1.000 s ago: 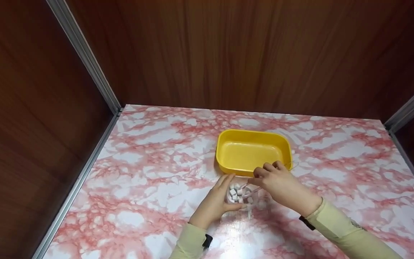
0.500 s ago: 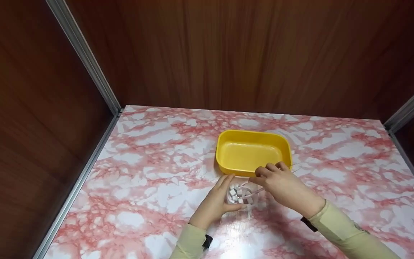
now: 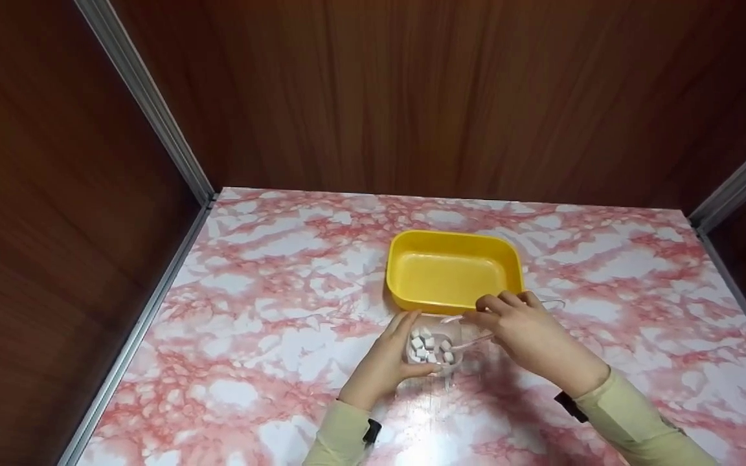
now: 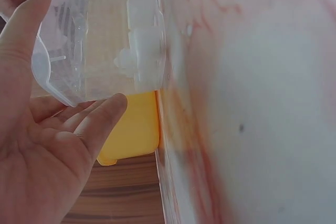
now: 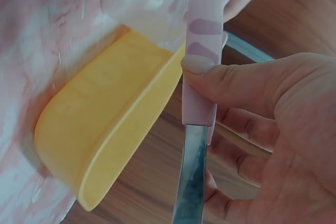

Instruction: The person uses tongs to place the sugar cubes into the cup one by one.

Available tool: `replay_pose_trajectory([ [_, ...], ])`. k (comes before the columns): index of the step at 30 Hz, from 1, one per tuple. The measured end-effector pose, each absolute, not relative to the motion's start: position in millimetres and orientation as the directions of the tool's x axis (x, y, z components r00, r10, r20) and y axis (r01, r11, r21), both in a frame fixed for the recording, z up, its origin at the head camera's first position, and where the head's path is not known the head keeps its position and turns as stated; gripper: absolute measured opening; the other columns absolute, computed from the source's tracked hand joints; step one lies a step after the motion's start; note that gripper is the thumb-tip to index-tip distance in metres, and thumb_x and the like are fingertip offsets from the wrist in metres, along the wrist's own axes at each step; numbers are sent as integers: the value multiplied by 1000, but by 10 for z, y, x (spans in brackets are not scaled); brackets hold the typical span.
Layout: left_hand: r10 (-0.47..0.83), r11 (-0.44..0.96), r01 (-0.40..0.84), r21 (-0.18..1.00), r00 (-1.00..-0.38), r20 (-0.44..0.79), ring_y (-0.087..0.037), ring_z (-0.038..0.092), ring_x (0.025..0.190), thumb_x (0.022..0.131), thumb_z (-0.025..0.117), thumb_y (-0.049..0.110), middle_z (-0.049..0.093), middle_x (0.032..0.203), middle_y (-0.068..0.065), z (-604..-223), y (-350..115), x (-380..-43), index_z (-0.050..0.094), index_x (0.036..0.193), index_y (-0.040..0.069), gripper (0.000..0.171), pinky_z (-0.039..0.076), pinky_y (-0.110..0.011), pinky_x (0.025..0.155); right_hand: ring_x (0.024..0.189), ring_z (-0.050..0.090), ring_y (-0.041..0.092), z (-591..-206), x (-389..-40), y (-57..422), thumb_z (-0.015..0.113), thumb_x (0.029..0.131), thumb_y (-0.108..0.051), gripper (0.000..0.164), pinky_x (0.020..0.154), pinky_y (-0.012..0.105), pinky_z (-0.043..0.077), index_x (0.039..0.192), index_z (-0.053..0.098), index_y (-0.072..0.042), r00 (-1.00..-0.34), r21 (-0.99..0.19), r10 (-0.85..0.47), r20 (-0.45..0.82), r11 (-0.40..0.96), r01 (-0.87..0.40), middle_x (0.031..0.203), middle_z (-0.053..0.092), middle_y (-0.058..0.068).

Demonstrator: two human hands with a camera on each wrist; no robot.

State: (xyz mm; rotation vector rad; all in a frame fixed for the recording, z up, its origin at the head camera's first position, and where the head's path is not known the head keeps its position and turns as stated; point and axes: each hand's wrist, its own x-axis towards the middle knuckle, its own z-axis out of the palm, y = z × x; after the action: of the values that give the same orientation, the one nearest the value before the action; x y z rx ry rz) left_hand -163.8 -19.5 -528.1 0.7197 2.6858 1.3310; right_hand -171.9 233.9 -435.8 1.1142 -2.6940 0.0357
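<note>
Several small white cubes [image 3: 422, 343] lie in a clear plastic container [image 4: 107, 40] near the middle of the table. My left hand [image 3: 379, 367] holds this container from its left side, thumb on the near side and fingers on the far side. In my right hand [image 3: 531, 340] is a pair of tongs [image 5: 202, 98] with pink ends and a bent metal strip, pinched between thumb and fingers. In the head view the two pink tips stand apart at the container's right side. No cube shows between them.
Just beyond the container stands a yellow rectangular basin [image 3: 454, 304], with nothing visible inside. The table [image 3: 269, 336] has a red-and-white marbled top. Dark wood panels [image 3: 373, 97] with metal edge strips enclose it at the back and sides.
My right hand has shifted rightward, drawing the tongs back from the cubes. Their tips now spread wider, and the cubes at the container's right are uncovered. My left hand stays almost still.
</note>
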Motion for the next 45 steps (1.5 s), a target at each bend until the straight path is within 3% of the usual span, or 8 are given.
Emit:
replay_pose_trajectory([
  [11, 438, 517, 380, 767, -887, 144, -23, 36, 134, 79, 76, 40, 29, 151, -7, -5269, -206, -1655, 25, 151, 9, 93, 33, -36, 108, 99, 53, 26, -4330, -1651, 2491, 82, 70, 0, 56, 78, 48, 45, 121, 66, -20, -719, -3, -648, 250, 743, -670, 111, 59, 3],
  [21, 431, 521, 330, 787, -898, 91, -22, 37, 133, 80, 74, 44, 27, 152, -3, -5238, -197, -1652, 23, 152, 13, 93, 38, -37, 105, 100, 56, 25, -4448, -1576, 2647, 82, 67, 4, 68, 74, 47, 48, 127, 62, -20, -734, -15, -632, 249, 755, -655, 119, 59, 1],
  [26, 434, 511, 337, 791, -895, 101, -22, 36, 133, 80, 74, 44, 28, 152, -3, -5258, -197, -1649, 24, 152, 12, 94, 36, -37, 106, 103, 55, 24, -4510, -1542, 2740, 82, 68, 1, 70, 80, 49, 46, 131, 60, -19, -772, -64, -600, 211, 780, -623, 125, 57, 3],
  [36, 432, 516, 352, 781, -894, 117, -22, 37, 133, 79, 75, 43, 30, 151, -6, -5237, -201, -1636, 25, 151, 11, 93, 36, -37, 107, 102, 54, 25, -4732, -1521, 2934, 87, 67, -10, 67, 76, 52, 48, 129, 62, -18, -824, -100, -547, 147, 821, -562, 114, 59, 4],
  [45, 432, 523, 345, 780, -896, 107, -21, 37, 132, 78, 76, 44, 30, 150, -2, -5243, -196, -1630, 26, 151, 11, 94, 36, -36, 107, 90, 58, 21, -4912, -1497, 2961, 85, 67, -3, 63, 69, 46, 51, 126, 64, -17, -831, -112, -543, 124, 824, -555, 108, 59, 2],
])
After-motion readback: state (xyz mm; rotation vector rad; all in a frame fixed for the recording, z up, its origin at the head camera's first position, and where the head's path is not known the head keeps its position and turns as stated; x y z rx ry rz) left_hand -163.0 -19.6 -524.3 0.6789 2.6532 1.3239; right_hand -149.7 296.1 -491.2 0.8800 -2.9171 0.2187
